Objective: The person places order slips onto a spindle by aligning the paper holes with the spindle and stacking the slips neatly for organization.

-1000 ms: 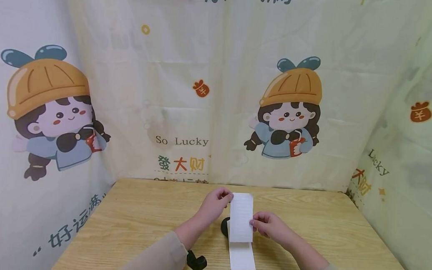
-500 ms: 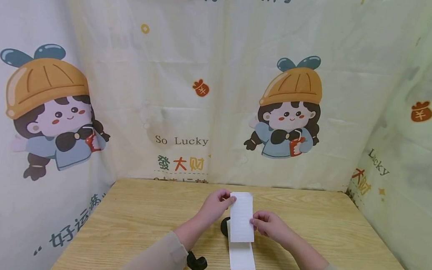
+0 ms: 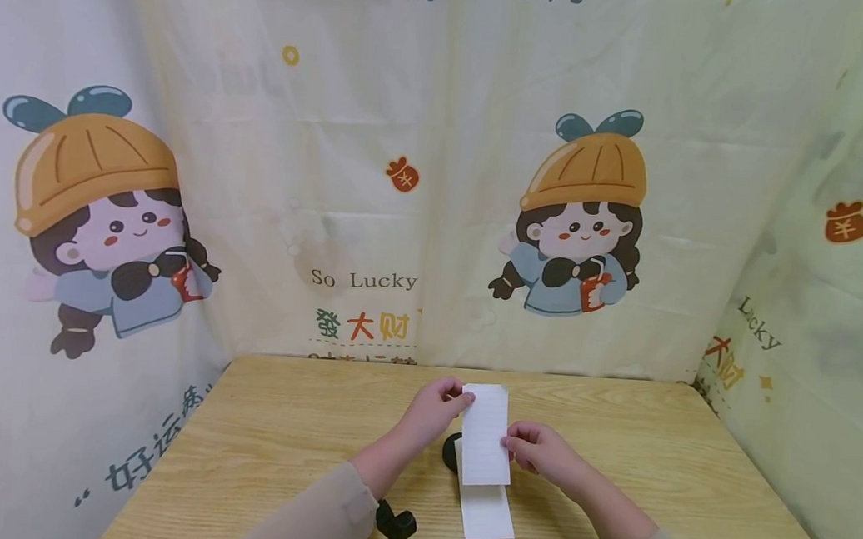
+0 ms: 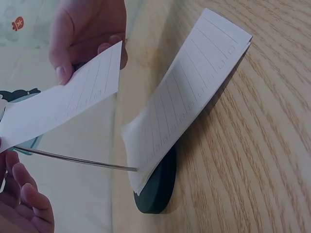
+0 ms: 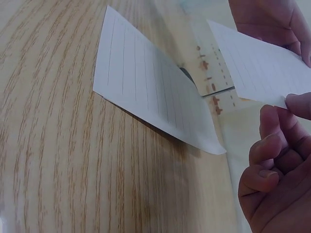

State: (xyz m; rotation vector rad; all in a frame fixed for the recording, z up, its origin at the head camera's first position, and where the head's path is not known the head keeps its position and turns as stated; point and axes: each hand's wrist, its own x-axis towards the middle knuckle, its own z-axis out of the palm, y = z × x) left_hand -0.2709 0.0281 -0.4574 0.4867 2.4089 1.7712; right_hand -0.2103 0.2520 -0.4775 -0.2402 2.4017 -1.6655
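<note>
A lined white paper slip (image 3: 486, 436) is held raised between both hands. My left hand (image 3: 431, 409) pinches its upper left corner, thumb on the front face. On its right edge, my right hand (image 3: 545, 454) pinches lower down with thumb and finger. Below lie more lined slips (image 4: 184, 92), stacked and tilted over a dark rounded base (image 4: 158, 191). From that stack a thin metal spike (image 4: 77, 159) runs up to the held slip's far end. Whether its tip goes through the held slip, I cannot tell. In the head view the held slip hides the spike.
Everything stands on a wooden table (image 3: 301, 411). A printed cloth (image 3: 360, 214) hangs behind it and along both sides. Black wrist mounts (image 3: 394, 524) sit at both sleeves' cuffs.
My left thumb has moved from the held slip's corner edge onto its front face. The slip has shifted very slightly right; my right hand stays nearly where it was.
</note>
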